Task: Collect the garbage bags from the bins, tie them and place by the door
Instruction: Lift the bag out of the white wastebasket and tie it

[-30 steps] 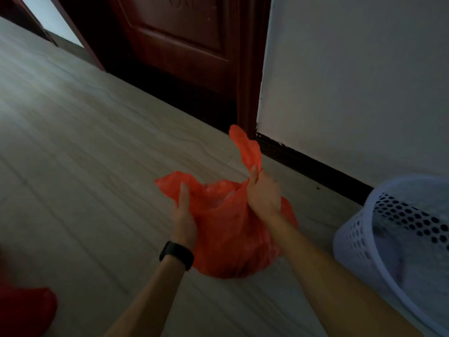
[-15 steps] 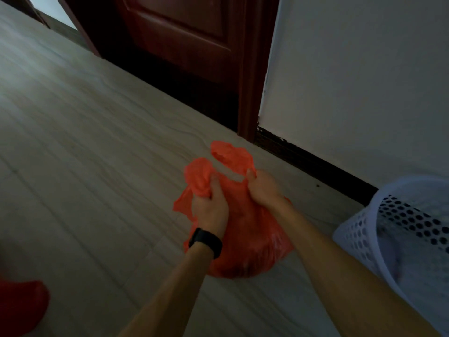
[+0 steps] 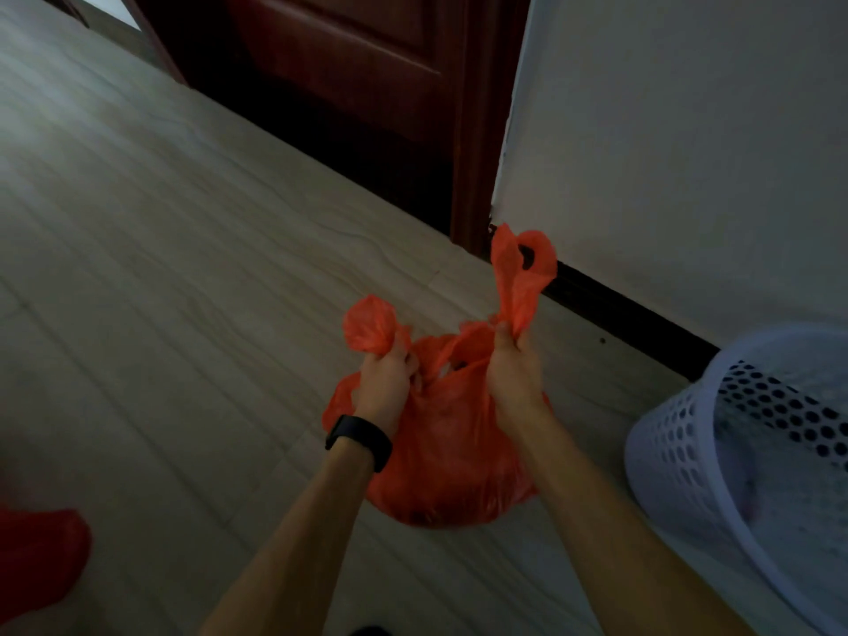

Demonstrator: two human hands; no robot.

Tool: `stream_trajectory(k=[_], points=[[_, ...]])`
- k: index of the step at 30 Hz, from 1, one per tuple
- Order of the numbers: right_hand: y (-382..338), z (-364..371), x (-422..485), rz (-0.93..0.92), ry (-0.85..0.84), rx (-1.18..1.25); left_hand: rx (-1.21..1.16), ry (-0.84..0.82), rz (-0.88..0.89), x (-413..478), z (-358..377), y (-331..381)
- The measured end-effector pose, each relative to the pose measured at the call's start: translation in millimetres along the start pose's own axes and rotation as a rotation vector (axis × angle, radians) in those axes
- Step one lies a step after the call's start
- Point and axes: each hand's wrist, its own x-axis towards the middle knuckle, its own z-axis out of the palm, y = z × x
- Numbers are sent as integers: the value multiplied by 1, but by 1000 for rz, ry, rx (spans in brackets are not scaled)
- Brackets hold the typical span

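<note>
— Where is the orange-red thin plastic garbage bag (image 3: 452, 456)?
— Just below the centre of the frame, over the pale tiled floor (image 3: 183, 277). Whether it rests on it I cannot tell.
— And the hands?
— The left hand (image 3: 383, 383), above a black wristband (image 3: 359, 440), clenches the left loop handle (image 3: 369, 323). The right hand (image 3: 514, 378) grasps the right loop handle (image 3: 523, 273), which stands up above the fist.
— Around it?
— A white perforated plastic bin (image 3: 688, 452) at lower right, and a dark brown wooden door (image 3: 358, 62) at the top.
</note>
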Motion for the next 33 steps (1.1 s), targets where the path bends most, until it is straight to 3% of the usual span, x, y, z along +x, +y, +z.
stream_trajectory(k=[4,6,10,16,20,24,28,31,33], points=[[0,2,1,115,-85,126,45,-27,6,1,-1,1],[-3,-1,1,133,-56,129,-122,-16,-33,2,-2,0],[-9,-16,5,185,-21,389,-430,53,-191,6,-9,0],[10,-14,-16,-333,-167,-3,-168,166,-179,6,3,5],[17,-11,-16,-197,-195,-6,-80,140,-164,6,10,7],[13,-14,-11,-94,-124,-294,13,44,-88,-4,24,3],[6,-14,6,-14,-204,-560,332,-117,100,-5,23,4],[4,-14,14,8,-291,-606,993,-210,558,5,18,10],[2,-17,13,-2,-335,-584,1375,-322,665,8,24,19]])
